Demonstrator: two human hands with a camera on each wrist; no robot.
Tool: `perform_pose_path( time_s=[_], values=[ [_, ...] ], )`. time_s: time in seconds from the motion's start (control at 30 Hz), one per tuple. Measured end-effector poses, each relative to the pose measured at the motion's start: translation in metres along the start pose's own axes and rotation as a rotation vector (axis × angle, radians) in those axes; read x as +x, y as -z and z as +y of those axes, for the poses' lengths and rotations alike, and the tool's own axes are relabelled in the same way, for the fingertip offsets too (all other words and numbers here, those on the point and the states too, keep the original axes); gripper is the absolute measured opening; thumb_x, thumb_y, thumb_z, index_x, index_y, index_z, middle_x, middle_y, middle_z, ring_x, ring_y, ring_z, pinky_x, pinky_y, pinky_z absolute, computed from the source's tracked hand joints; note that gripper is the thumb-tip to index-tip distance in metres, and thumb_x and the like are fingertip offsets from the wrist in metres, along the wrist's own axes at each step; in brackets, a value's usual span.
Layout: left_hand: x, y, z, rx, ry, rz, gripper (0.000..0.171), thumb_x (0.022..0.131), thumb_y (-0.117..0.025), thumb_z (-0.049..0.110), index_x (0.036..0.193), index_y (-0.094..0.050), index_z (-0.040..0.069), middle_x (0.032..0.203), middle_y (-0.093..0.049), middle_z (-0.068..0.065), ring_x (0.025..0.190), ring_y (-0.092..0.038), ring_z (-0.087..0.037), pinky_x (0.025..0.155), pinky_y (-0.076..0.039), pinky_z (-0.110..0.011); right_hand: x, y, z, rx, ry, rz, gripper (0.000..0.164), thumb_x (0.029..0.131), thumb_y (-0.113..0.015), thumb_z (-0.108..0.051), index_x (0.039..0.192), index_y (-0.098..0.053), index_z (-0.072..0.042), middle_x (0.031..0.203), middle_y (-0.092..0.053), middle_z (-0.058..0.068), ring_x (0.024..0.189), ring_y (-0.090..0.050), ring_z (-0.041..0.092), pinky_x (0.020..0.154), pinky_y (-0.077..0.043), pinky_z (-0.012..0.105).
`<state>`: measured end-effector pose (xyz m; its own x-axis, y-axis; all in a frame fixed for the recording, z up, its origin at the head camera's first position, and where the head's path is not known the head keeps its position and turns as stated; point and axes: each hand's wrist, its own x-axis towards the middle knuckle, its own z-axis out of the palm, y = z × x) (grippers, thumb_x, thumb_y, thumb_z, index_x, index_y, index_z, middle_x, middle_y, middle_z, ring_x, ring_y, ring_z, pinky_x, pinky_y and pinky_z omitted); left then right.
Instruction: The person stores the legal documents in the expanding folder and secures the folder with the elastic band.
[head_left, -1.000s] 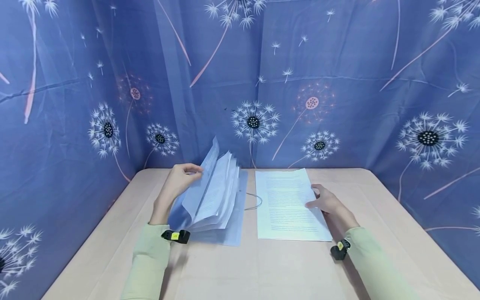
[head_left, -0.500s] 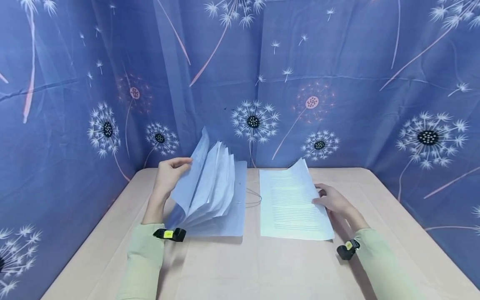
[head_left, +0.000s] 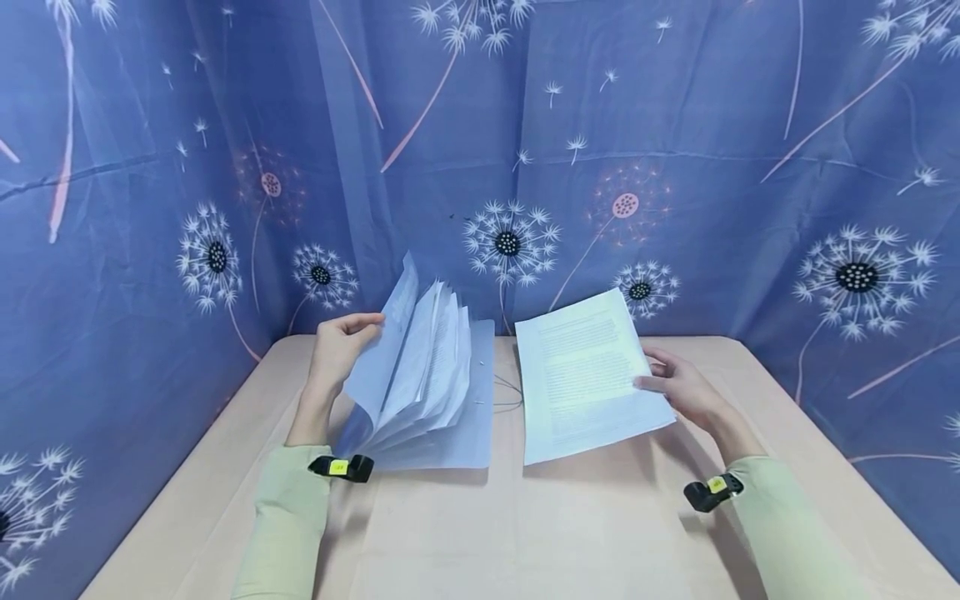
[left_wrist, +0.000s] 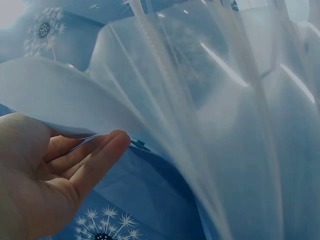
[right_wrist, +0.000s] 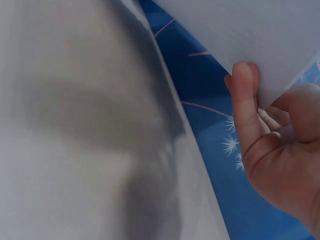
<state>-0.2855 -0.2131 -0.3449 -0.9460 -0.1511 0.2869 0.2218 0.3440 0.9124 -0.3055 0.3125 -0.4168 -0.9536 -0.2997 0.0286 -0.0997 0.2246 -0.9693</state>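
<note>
On the left of the table stands a display book [head_left: 423, 367] with a bluish cover and several clear sleeves fanned open, some holding printed pages. My left hand [head_left: 337, 354] pinches its left leaf near the outer edge. Close up in the left wrist view, the clear sleeves [left_wrist: 235, 125] bow away from the fingers. My right hand [head_left: 693, 396] holds printed paper [head_left: 581, 375] by its right edge, thumb on the front. The paper is raised and tilted off the table. In the right wrist view, a corner of the paper [right_wrist: 280, 35] lies between thumb and fingers.
A beige table [head_left: 480, 533] spans the view, with a thin dark cord loop [head_left: 508, 393] between book and paper. A blue dandelion-print curtain [head_left: 570, 167] encloses the back and sides. Black cameras are strapped on both wrists.
The right hand has lifted the paper off the table, tilting it and moving slightly right. My left hand drew the leaf leftward and up earlier, spreading the sleeves, then stayed nearly still.
</note>
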Motion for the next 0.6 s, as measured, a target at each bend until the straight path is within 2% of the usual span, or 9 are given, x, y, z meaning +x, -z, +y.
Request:
perform_pose_path(
  time_s=[0.07, 0.13, 0.47, 0.6],
  values=[
    [0.000, 0.000, 0.000, 0.005, 0.000, -0.001, 0.028, 0.095, -0.063, 0.017, 0.119, -0.073, 0.006, 0.122, -0.070, -0.015, 0.095, -0.063, -0.002, 0.088, -0.050, -0.021, -0.001, 0.000, -0.004, 0.024, -0.007, 0.004, 0.072, 0.097, -0.061, -0.006, 0.157, -0.020, -0.001, 0.117, -0.069, 0.000, 0.095, -0.071, 0.014, 0.074, -0.059, 0.035],
    [0.000, 0.000, -0.001, 0.009, -0.004, -0.001, 0.028, 0.095, -0.063, 0.017, 0.119, -0.073, 0.006, 0.122, -0.071, -0.015, 0.096, -0.063, -0.002, 0.088, -0.050, -0.022, -0.001, 0.000, -0.008, 0.038, -0.018, 0.009, 0.073, 0.098, -0.060, -0.008, 0.157, -0.019, -0.002, 0.114, -0.070, -0.006, 0.093, -0.072, 0.013, 0.074, -0.059, 0.034],
    [-0.001, 0.001, 0.001, 0.006, -0.017, 0.004, 0.028, 0.094, -0.064, 0.019, 0.118, -0.074, 0.008, 0.120, -0.071, -0.014, 0.098, -0.064, -0.006, 0.087, -0.049, -0.022, 0.003, -0.012, -0.022, 0.085, -0.022, 0.011, 0.079, 0.098, -0.059, -0.009, 0.160, -0.011, -0.007, 0.113, -0.070, -0.006, 0.091, -0.072, 0.012, 0.074, -0.059, 0.033],
    [-0.001, 0.000, 0.000, 0.009, -0.005, -0.001, 0.028, 0.095, -0.064, 0.020, 0.119, -0.073, 0.008, 0.122, -0.071, -0.013, 0.104, -0.064, -0.012, 0.091, -0.049, -0.026, 0.009, -0.024, -0.026, 0.080, -0.031, 0.003, 0.079, 0.098, -0.059, -0.009, 0.161, -0.011, -0.009, 0.118, -0.068, 0.002, 0.092, -0.071, 0.011, 0.076, -0.058, 0.032]
  ],
)
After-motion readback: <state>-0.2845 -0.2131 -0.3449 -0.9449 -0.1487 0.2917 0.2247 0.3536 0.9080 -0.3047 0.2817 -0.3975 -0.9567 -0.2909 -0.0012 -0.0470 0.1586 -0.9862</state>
